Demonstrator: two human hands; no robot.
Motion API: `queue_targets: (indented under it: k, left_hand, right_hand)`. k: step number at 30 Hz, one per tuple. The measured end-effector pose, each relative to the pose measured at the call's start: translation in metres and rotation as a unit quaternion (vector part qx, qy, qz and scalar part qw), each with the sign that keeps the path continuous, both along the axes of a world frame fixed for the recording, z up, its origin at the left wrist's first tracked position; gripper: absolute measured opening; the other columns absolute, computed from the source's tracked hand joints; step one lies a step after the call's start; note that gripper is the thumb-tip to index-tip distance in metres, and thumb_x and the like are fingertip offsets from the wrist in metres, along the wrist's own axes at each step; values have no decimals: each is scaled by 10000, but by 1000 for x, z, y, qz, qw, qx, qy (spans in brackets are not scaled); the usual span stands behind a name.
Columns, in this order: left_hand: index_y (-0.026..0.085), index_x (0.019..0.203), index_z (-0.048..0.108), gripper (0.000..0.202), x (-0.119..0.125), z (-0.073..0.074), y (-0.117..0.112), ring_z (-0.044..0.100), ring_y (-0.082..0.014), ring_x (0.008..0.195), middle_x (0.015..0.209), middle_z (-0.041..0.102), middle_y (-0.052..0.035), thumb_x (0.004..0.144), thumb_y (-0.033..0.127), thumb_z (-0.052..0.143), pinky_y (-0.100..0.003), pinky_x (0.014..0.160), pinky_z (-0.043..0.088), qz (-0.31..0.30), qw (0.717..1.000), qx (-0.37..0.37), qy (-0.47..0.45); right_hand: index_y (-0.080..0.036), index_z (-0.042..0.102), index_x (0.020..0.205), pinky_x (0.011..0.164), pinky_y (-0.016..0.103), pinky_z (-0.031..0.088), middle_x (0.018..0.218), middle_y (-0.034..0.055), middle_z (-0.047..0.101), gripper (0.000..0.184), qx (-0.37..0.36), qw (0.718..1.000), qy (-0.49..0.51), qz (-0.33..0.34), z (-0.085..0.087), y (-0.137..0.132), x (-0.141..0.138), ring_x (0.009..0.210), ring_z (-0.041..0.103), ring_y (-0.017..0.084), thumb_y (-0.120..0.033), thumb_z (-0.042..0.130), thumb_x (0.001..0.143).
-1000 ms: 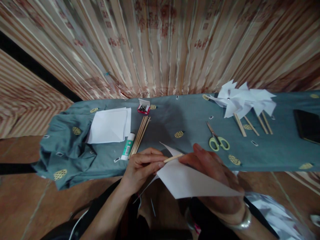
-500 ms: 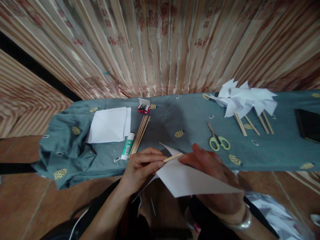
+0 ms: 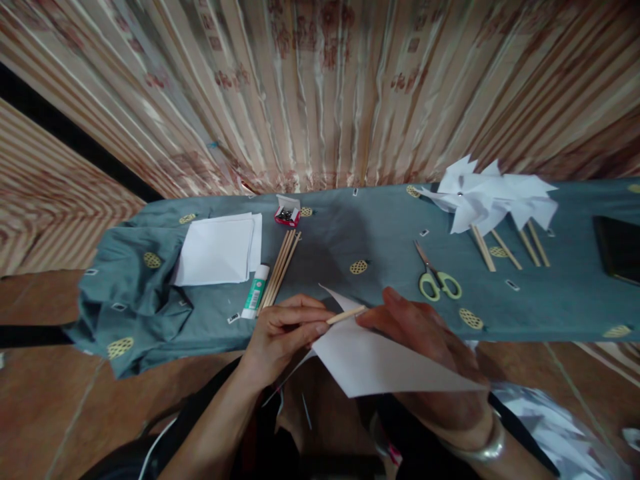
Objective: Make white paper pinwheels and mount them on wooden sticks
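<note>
My left hand [image 3: 283, 333] is closed around a thin wooden stick [image 3: 346, 315], pinching it so that its tip points right. My right hand [image 3: 425, 347] meets that tip with thumb and fingers pinched and also holds a folded white paper piece [image 3: 380, 363] that covers part of the hand. Both hands hover at the near edge of a table draped in a teal cloth [image 3: 350, 243] with yellow pineapple prints.
On the cloth lie a stack of white paper [image 3: 220, 252], a glue stick [image 3: 255, 292], a bundle of wooden sticks [image 3: 281, 268], a small red box of pins [image 3: 287, 215], green-handled scissors [image 3: 436, 277], several finished paper pinwheels [image 3: 493, 200] and a dark flat object [image 3: 617, 249]. A striped curtain hangs behind.
</note>
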State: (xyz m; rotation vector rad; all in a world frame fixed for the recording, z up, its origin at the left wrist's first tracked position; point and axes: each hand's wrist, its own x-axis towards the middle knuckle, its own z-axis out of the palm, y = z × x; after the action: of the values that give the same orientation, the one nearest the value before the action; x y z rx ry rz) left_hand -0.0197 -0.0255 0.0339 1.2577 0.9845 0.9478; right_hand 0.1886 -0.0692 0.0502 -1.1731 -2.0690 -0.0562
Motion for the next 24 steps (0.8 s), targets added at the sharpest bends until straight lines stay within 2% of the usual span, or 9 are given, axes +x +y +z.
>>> queue_targets:
  k: [9, 18, 21, 24]
  left_hand:
    - [239, 818, 809, 143, -1, 0, -1, 597, -134, 634, 790, 693, -87, 750, 356, 764, -201, 503, 461, -6, 1000, -1, 2]
    - [270, 847, 805, 104, -2, -4, -1, 604, -114, 626, 797, 698, -60, 780, 324, 746, -193, 523, 478, -14, 1000, 21, -6]
    - [274, 849, 804, 109, -2, -3, -2, 623, -125, 650, 804, 709, -64, 776, 335, 751, -200, 544, 486, -5, 999, 32, -3]
    - [271, 843, 804, 117, -1, -1, -1, 644, -141, 691, 783, 717, -69, 768, 348, 758, -209, 592, 498, 6, 999, 49, 8]
  right_hand:
    - [-176, 268, 1514, 755, 332, 609, 978, 58, 773, 640, 14, 1000, 10, -4, 0, 0, -1, 857, 722, 220, -227, 547, 941]
    - [-159, 312, 1493, 779, 310, 601, 922, 47, 768, 667, 16, 996, 77, 38, 9, 7, -6, 847, 720, 201, -158, 609, 896]
    - [-187, 415, 1429, 785, 290, 609, 939, 36, 771, 591, -6, 995, 102, 12, 10, 7, -9, 817, 732, 188, -130, 610, 874]
    - [-224, 502, 1351, 739, 263, 620, 990, 23, 769, 514, -80, 984, 153, -48, 6, 5, -12, 790, 739, 173, -155, 625, 857]
